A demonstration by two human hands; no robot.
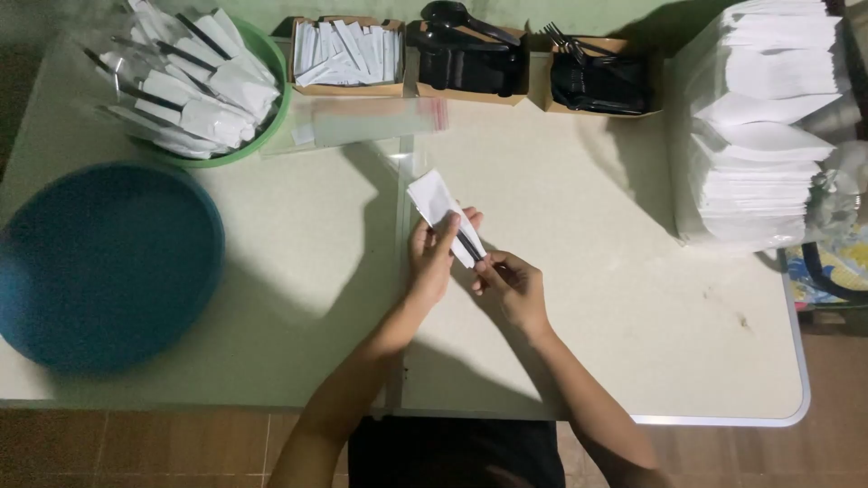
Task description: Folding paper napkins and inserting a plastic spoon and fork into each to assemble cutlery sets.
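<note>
Centrally, above the pale counter (pixel 579 298), both hands work on one cutlery set: a folded white napkin (pixel 434 201) with black plastic cutlery (pixel 469 244) lying along it. The left hand (pixel 432 258) has its fingers (pixel 449 233) closed around the napkin's lower half, clamping paper and cutlery together so the bundle stays aligned and clear of the surface. The right hand (pixel 514 287) pinches the lower end of the black handles between its fingertips (pixel 483 267), which steadies that end. Supplies stand in a row along the far edge, within arm's reach: a cardboard box of small white sachets (pixel 347 54), a box of black spoons (pixel 466 59) and a box of black forks (pixel 592 77). Clear plastic sleeves (pixel 362 122) lie flat just before the boxes. A tall stack of white napkins (pixel 764 126) stands at the right. A green basin (pixel 271 122) at the far left holds wrapped sets; the blue basin (pixel 104 262) nearer the person sits to the left, its contents not discernible
</note>
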